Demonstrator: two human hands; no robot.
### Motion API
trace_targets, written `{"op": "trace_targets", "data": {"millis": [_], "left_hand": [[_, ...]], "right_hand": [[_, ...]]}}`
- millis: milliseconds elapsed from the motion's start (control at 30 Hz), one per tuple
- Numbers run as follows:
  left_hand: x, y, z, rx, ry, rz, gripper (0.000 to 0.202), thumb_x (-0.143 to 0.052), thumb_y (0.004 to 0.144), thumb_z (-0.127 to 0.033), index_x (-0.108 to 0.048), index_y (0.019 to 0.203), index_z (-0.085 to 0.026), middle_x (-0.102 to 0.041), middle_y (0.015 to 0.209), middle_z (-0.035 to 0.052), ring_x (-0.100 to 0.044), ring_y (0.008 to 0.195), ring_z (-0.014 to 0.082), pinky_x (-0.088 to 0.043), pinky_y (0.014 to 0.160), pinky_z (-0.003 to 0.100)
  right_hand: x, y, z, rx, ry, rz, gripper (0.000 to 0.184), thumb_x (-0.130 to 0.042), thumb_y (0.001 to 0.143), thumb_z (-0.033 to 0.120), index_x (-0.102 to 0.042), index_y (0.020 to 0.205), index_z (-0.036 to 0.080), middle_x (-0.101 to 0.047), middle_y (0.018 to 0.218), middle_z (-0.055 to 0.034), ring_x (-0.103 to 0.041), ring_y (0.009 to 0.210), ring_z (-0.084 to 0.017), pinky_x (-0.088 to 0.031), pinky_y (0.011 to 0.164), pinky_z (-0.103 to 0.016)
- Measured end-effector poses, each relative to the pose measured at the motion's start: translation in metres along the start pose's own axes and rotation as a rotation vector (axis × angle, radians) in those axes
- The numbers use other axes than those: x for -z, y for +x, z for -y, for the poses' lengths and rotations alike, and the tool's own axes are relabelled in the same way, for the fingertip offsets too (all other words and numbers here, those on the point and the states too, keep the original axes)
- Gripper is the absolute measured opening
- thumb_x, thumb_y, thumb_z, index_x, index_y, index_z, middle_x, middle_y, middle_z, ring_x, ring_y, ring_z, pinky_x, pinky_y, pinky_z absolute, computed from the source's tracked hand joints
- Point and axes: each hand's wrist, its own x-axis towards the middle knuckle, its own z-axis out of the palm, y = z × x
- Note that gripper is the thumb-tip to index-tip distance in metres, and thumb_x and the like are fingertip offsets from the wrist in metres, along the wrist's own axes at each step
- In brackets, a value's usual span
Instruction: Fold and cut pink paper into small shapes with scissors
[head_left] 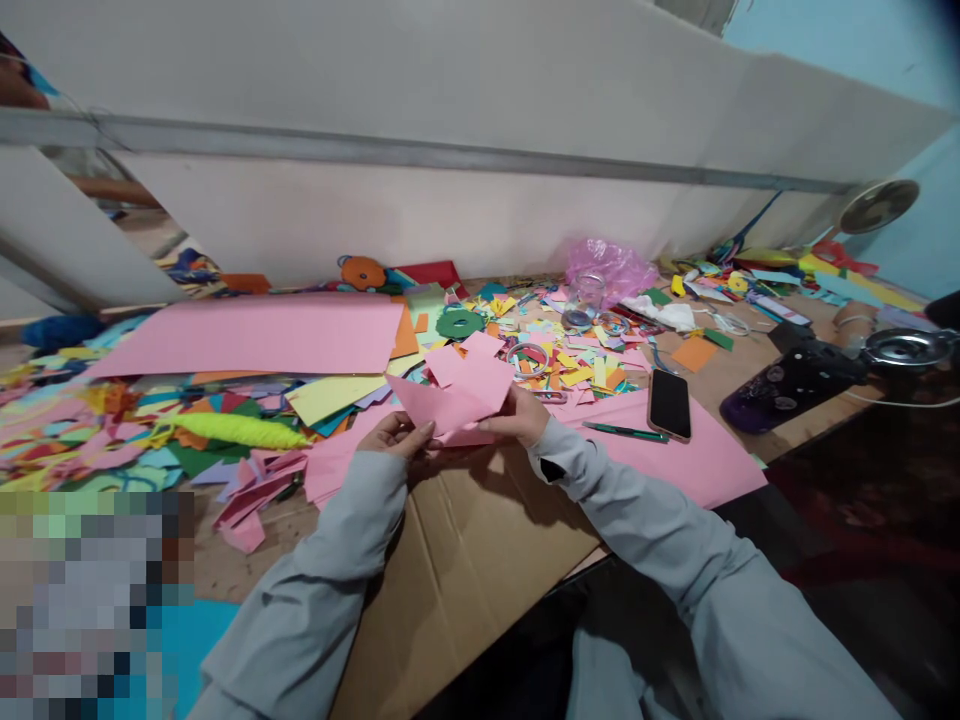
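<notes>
Below the white panel (pixel 450 210), the scrap-strewn table (pixel 739 360) bears a clear jar (pixel 586 290), contents hard to make out, and, near its right edge, a dark tumbler (pixel 787 385) with unreadable pale markings. The left hand (pixel 390 432) and right hand (pixel 529 415) pinch folded pink paper (pixel 457 395) between thumbs and fingers, over cardboard (pixel 472 560) reaching the near edge.

Single head-worn view, looking forward and down over the wearer's own sleeves (pixel 300 570). Wide framing: table (pixel 217 570) spans side to side, white panels (pixel 480 80) behind fill the top. Grey rail (pixel 375 148) slopes down to the right. Left hand (pixel 394 436) and right hand (pixel 523 416) sit near, about mid-frame; fan (pixel 879 206) farther off, upper right.
</notes>
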Motion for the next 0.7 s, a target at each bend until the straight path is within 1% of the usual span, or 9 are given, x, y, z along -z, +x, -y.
{"op": "trace_targets", "data": {"millis": [67,167,267,333,400,500,567,633,700], "left_hand": [[0.0,0.001,0.002,-0.014,0.007,-0.024,0.046,-0.088,0.045,-0.035,-0.057,0.074,-0.017,-0.067,0.053,-0.002,-0.065,0.048,0.0138,-0.047,0.041,0.018],[-0.004,-0.001,0.007,-0.016,-0.012,0.018,0.049,-0.089,0.044,-0.035,-0.061,0.079,-0.016,-0.071,0.061,0.0004,-0.067,0.051,0.0151,-0.049,0.043,0.019],[-0.009,-0.004,0.011,-0.004,-0.079,0.068,0.051,-0.09,0.043,-0.034,-0.067,0.083,-0.013,-0.074,0.068,0.0033,-0.067,0.055,0.0154,-0.055,0.052,0.024],[-0.011,-0.005,0.012,0.027,-0.091,0.047,0.05,-0.09,0.042,-0.033,-0.07,0.082,-0.012,-0.074,0.067,0.0043,-0.067,0.055,0.0158,-0.056,0.054,0.026],[-0.011,-0.005,0.011,0.044,-0.074,-0.02,0.047,-0.09,0.041,-0.031,-0.07,0.079,-0.011,-0.072,0.064,0.0038,-0.065,0.052,0.0165,-0.056,0.051,0.027],[-0.008,-0.004,0.007,0.052,0.012,-0.114,0.038,-0.087,0.047,-0.03,-0.069,0.076,-0.012,-0.07,0.059,0.003,-0.062,0.046,0.016,-0.053,0.043,0.025],[-0.005,-0.003,0.004,0.062,0.072,-0.167,0.033,-0.084,0.052,-0.031,-0.068,0.076,-0.014,-0.068,0.056,0.0007,-0.058,0.041,0.0131,-0.05,0.039,0.023],[-0.003,-0.002,0.003,0.047,0.066,-0.199,0.032,-0.082,0.054,-0.03,-0.067,0.078,-0.015,-0.065,0.054,-0.0022,-0.057,0.04,0.0118,-0.049,0.038,0.021],[-0.002,-0.001,0.002,0.042,0.059,-0.201,0.032,-0.081,0.055,-0.031,-0.067,0.08,-0.016,-0.063,0.053,-0.0035,-0.056,0.039,0.011,-0.048,0.036,0.02]], "right_hand": [[-0.004,-0.002,-0.001,-0.02,0.047,0.032,0.058,-0.085,0.049,0.036,-0.066,0.099,0.015,-0.071,0.086,-0.0035,-0.064,0.077,-0.018,-0.052,0.073,-0.032],[-0.008,-0.007,0.001,-0.058,0.066,-0.061,0.042,-0.083,0.052,0.04,-0.068,0.08,0.013,-0.068,0.071,-0.002,-0.059,0.06,-0.013,-0.05,0.061,-0.027],[-0.011,-0.01,0.0,-0.113,0.044,-0.111,0.038,-0.082,0.051,0.042,-0.067,0.068,0.012,-0.064,0.058,-0.0005,-0.053,0.048,-0.01,-0.045,0.05,-0.025],[-0.012,-0.009,-0.002,-0.114,0.022,-0.096,0.036,-0.082,0.052,0.041,-0.067,0.067,0.012,-0.062,0.055,0.0003,-0.053,0.046,-0.01,-0.044,0.048,-0.024],[-0.008,-0.005,-0.004,-0.086,0.012,-0.088,0.035,-0.081,0.054,0.041,-0.066,0.068,0.013,-0.062,0.055,0.0006,-0.053,0.046,-0.01,-0.044,0.048,-0.024],[0.011,0.004,0.001,0.004,-0.047,-0.143,0.032,-0.077,0.059,0.04,-0.065,0.075,0.014,-0.064,0.061,-0.0002,-0.057,0.052,-0.012,-0.047,0.049,-0.025],[0.032,0.009,0.009,0.086,-0.236,-0.212,0.022,-0.069,0.069,0.034,-0.064,0.079,0.015,-0.065,0.066,-0.0009,-0.06,0.059,-0.013,-0.049,0.055,-0.025],[0.054,0.01,0.016,0.146,-0.591,-0.266,0.015,-0.064,0.075,0.025,-0.067,0.086,0.016,-0.067,0.075,-0.0027,-0.062,0.069,-0.014,-0.049,0.066,-0.027],[0.071,0.008,0.019,0.129,-0.969,-0.211,0.016,-0.065,0.075,0.022,-0.069,0.09,0.017,-0.069,0.086,-0.0048,-0.062,0.083,-0.018,-0.048,0.077,-0.031]]}}
